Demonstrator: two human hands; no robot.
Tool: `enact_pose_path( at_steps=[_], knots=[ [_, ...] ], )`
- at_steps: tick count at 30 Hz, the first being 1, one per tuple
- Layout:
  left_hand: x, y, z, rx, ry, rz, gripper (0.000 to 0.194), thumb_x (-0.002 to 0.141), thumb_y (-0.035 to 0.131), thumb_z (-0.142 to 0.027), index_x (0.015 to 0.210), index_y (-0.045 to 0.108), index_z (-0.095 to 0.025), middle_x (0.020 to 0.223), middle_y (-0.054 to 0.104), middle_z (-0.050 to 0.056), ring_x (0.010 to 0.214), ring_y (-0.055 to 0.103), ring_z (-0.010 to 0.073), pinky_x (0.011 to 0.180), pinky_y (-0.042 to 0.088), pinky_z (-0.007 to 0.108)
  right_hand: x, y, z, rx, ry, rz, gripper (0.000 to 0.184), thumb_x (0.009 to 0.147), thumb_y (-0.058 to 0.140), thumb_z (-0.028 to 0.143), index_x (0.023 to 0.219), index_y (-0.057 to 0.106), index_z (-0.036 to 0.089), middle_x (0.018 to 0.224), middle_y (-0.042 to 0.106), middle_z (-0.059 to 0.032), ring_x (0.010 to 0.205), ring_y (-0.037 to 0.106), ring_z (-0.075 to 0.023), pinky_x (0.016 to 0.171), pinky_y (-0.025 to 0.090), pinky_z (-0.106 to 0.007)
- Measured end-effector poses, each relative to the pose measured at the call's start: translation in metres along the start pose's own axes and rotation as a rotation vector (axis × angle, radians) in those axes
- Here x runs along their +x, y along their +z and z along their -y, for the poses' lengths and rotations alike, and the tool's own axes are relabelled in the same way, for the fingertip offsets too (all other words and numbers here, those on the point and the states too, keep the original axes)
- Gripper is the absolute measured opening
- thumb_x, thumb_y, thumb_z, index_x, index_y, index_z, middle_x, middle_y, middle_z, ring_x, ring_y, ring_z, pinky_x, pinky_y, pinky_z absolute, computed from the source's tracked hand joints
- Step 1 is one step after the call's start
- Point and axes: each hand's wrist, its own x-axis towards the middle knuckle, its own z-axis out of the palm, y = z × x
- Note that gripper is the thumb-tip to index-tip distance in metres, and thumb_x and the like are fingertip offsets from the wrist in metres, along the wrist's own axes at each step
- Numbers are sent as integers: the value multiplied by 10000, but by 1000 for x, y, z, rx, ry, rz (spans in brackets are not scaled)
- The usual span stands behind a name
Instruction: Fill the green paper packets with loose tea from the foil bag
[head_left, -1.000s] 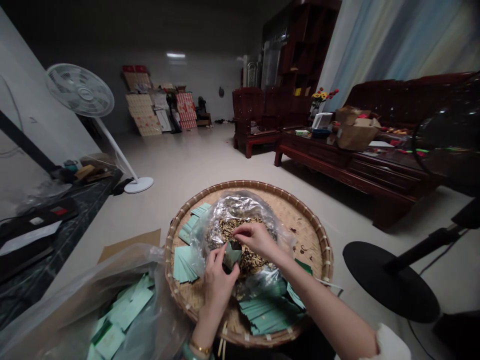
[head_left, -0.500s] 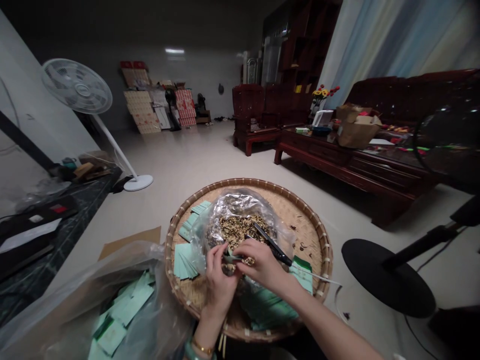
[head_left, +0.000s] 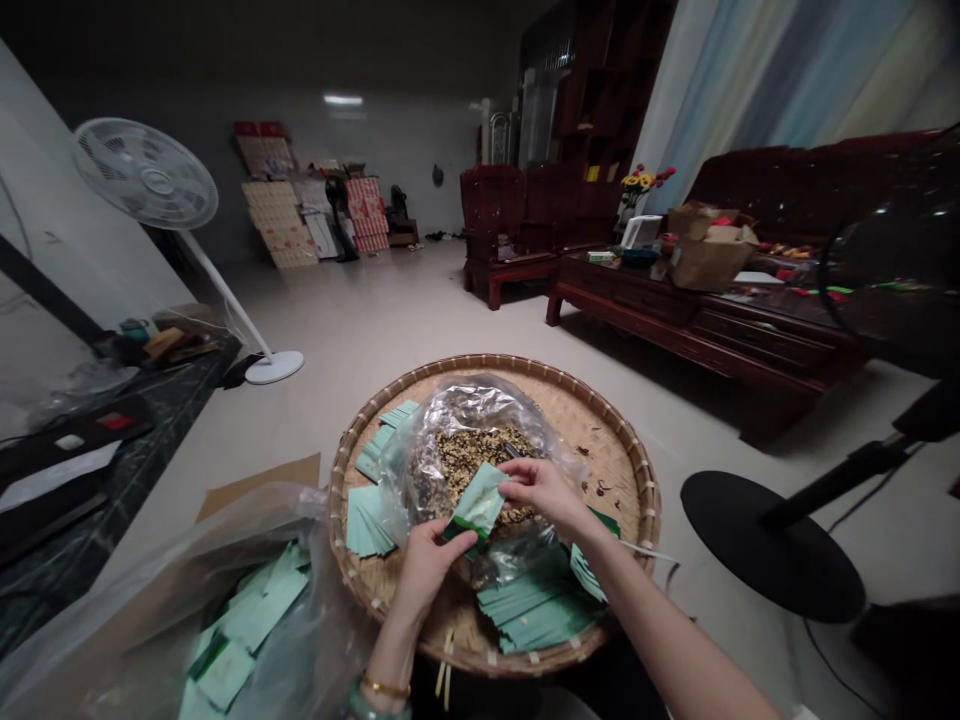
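Note:
A small light-green packet with a dark green end is held over a clear plastic bag of mixed dark and pale grains. My left hand pinches its dark green end between thumb and fingers. The upper right corner is gripped by the fingertips of my right hand. Under that hand, only the tip of a black tool shows. The bag sits on a round woven bamboo tray. Packets lie fanned in a pile near my right forearm, with others on the tray's left side.
A large plastic bag with more green packets stands left of the tray. A white cable crosses the tray's right rim. Fans stand on both sides, one white, one with a black base. A wooden table stands behind.
Both hands were close together over the bag, with a packet mostly hidden between them. They have moved apart, and the packet is now stretched flat between them. The black tool is now mostly covered.

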Motion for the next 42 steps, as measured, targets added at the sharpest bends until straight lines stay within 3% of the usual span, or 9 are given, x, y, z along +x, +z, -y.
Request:
enact_pose_path(
  at_steps=[3, 6, 9, 14, 22, 26, 35, 38, 42],
  knots=[
    [0, -1, -4, -44, -33, 1, 280, 509, 795, -328, 645, 698, -104, 523, 633, 2, 453, 487, 96, 445, 333, 190, 0, -7, 2, 31, 41, 18, 431, 542, 795, 355, 891, 658, 141, 694, 667, 2, 592, 610, -112, 645, 525, -270],
    [-1, -2, -12, -124, -26, 1, 345, 504, 806, -345, 742, 716, -112, 648, 693, 38, 559, 585, 139, 505, 418, 205, 0, -8, 3, 34, 28, 37, 413, 551, 787, 350, 879, 656, 135, 719, 674, -8, 590, 607, -106, 629, 521, -256],
    [-2, 2, -18, -206, -7, 4, 412, 526, 802, -351, 859, 720, -121, 795, 726, 78, 723, 646, 191, 646, 491, 251, -1, -1, 1, -7, 31, 54, 369, 554, 780, 325, 836, 651, 125, 660, 657, 3, 562, 590, -100, 593, 510, -241],
    [-2, 15, -14, -321, -38, -61, 390, 532, 802, -358, 817, 715, -106, 704, 718, 59, 632, 631, 160, 613, 486, 237, -7, 18, -9, -15, 9, 22, 460, 562, 774, 344, 955, 620, 162, 757, 673, -4, 639, 612, -137, 535, 492, -232],
    [-4, 18, -9, -441, -59, -143, 389, 547, 776, -438, 721, 698, -98, 606, 673, 36, 529, 575, 125, 518, 440, 212, -9, 25, -22, -23, 58, -30, 372, 497, 788, 432, 603, 597, 131, 505, 586, 24, 460, 525, -100, 508, 453, -243],
    [-2, 16, -6, -400, -30, -186, 372, 544, 778, -431, 699, 691, -105, 587, 662, 25, 523, 561, 117, 526, 438, 208, -8, 27, -23, 16, 65, -34, 379, 474, 797, 425, 609, 594, 134, 515, 580, 32, 441, 511, -89, 496, 449, -240],
    [-10, 20, -6, -179, -42, -39, 341, 549, 781, -323, 799, 702, -105, 657, 689, 34, 560, 590, 148, 552, 448, 232, -5, 27, -26, -168, -10, -52, 437, 621, 681, 510, 860, 597, 155, 621, 580, 20, 468, 500, -97, 430, 392, -208],
    [-12, 22, -11, -65, -26, 1, 303, 522, 783, -264, 761, 698, -98, 613, 669, 17, 536, 565, 138, 532, 425, 219, 2, 27, -27, -370, -125, -116, 327, 658, 658, 468, 696, 599, 149, 593, 529, 27, 492, 430, -84, 445, 322, -200],
    [-14, 19, -13, 14, -25, 77, 297, 521, 777, -249, 763, 690, -101, 605, 664, 18, 536, 558, 143, 517, 413, 219, 8, 27, -29, -534, -212, -179, 420, 676, 638, 457, 453, 450, 155, 469, 329, 57, 490, 306, -71, 448, 223, -205]
  ],
)
